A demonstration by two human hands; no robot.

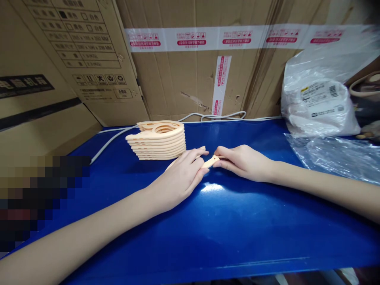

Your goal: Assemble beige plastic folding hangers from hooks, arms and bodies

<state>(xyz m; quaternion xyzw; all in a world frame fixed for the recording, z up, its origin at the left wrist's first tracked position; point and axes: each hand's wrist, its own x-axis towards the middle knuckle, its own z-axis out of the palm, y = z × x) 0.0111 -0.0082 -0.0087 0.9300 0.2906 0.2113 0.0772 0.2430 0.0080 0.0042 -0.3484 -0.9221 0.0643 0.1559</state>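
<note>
My left hand is closed round a cream plastic piece, whose narrow end with a small dark hole sticks out past the thumb. At that end, the thumb and fingers of my right hand pinch a thin cream part; most of it is hidden by the fingers. Just behind my left hand rises a neat stack of cream plastic loop-shaped pieces, lying flat one on another. Both hands are above the blue tabletop, near its middle.
Cardboard boxes wall off the back and left. A white cable runs along the table's rear edge. At the back right stand a white plastic-wrapped package and a crumpled clear bag.
</note>
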